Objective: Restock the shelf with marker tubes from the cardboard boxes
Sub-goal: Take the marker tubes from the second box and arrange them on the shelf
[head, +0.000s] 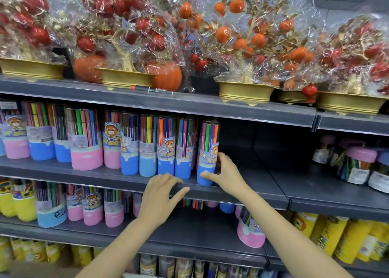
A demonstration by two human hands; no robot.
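Observation:
A row of marker tubes with blue and pink bases stands on the middle grey shelf (242, 195). The rightmost tube (207, 151), blue-based and full of coloured pens, stands upright near the shelf's front edge. My right hand (225, 172) grips its lower part, thumb across the blue base and fingers behind it. My left hand (160, 195) hovers in front of the shelf edge just left of that tube, fingers loosely bent, holding nothing. Neighbouring blue-based tubes (183, 149) stand close on the left. No cardboard box is in view.
To the right of the held tube the middle shelf is bare up to some jars with pink lids (357, 166). Wrapped ornamental fruit trees in gold pots (245, 91) fill the top shelf. More pink tubes (250, 231) and yellow tubes (336, 237) sit below.

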